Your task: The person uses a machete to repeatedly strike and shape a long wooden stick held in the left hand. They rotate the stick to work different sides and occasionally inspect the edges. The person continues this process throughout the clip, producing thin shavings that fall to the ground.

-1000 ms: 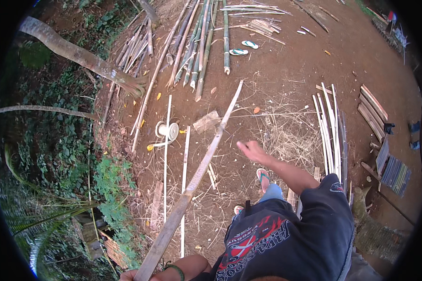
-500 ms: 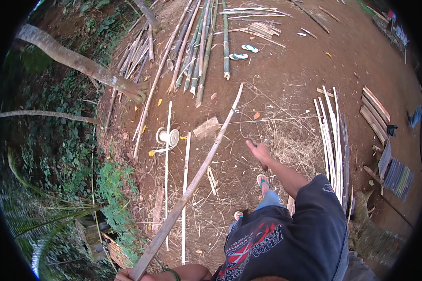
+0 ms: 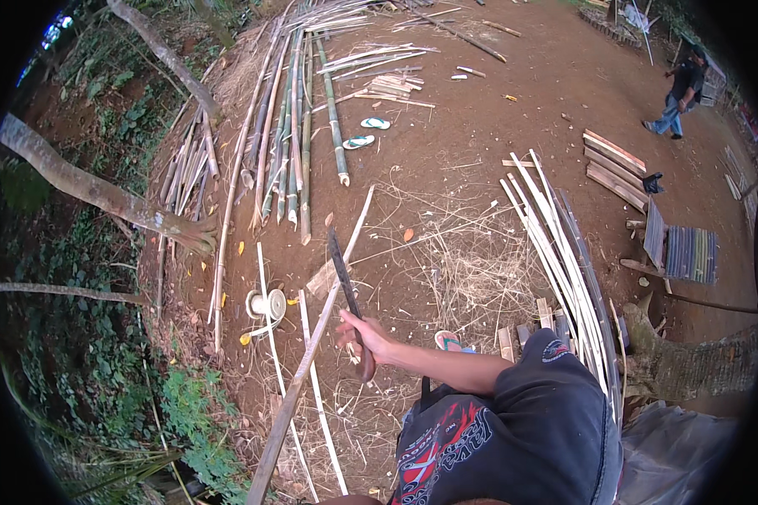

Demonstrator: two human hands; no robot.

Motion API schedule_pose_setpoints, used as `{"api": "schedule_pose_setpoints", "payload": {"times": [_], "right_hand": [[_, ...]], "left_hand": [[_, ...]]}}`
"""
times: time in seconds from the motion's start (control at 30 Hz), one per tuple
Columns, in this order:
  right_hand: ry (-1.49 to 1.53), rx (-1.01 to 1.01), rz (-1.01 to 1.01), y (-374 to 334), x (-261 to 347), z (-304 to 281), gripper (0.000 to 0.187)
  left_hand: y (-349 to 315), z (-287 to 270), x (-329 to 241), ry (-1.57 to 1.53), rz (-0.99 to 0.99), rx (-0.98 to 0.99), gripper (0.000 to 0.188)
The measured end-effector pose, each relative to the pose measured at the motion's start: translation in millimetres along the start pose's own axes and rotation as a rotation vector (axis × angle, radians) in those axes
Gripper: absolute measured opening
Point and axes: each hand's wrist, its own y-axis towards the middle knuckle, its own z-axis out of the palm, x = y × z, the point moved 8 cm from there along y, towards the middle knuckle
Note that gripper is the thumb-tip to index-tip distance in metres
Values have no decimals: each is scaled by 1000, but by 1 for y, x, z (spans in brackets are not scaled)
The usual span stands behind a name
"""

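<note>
My right hand [image 3: 366, 335] is closed around the wooden handle of a machete [image 3: 342, 268]. Its dark blade points away from me, crossing in front of a long bamboo strip [image 3: 299, 374]; I cannot tell whether they touch. The strip slants from the lower edge up to the middle of the ground. My left hand is out of view below the lower edge, where only a bit of the forearm shows. Two thin pale strips [image 3: 318, 396] lie on the ground beside the long strip. A roll of pale strip material [image 3: 267, 305] lies left of them.
Bamboo poles [image 3: 297, 143] are piled at the far left. Pale strips [image 3: 556, 244] lie at right, beside a heap of shavings [image 3: 484, 278]. Slippers [image 3: 360, 142] rest near the poles. Boards [image 3: 616, 172] lie farther right. A person [image 3: 682, 91] walks at the far right.
My right hand has moved left with the machete, whose blade now shows by the long strip. My left hand has dropped out of view. The view has shifted right; a person has appeared.
</note>
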Motion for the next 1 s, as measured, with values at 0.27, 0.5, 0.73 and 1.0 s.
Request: {"api": "schedule_pose_setpoints", "payload": {"times": [0.27, 0.5, 0.73, 1.0], "right_hand": [[122, -101, -74, 14, -53, 31, 22], [-89, -167, -165, -39, -130, 42, 22], [-125, -173, -176, -110, -190, 59, 21], [-167, -116, -101, -188, -242, 75, 19]], "left_hand": [[10, -45, -21, -83, -108, -19, 35], [26, -101, -52, -114, -181, 2, 39], [38, -154, -87, -95, -228, -5, 44], [55, -206, -138, 13, -165, -23, 51]]}}
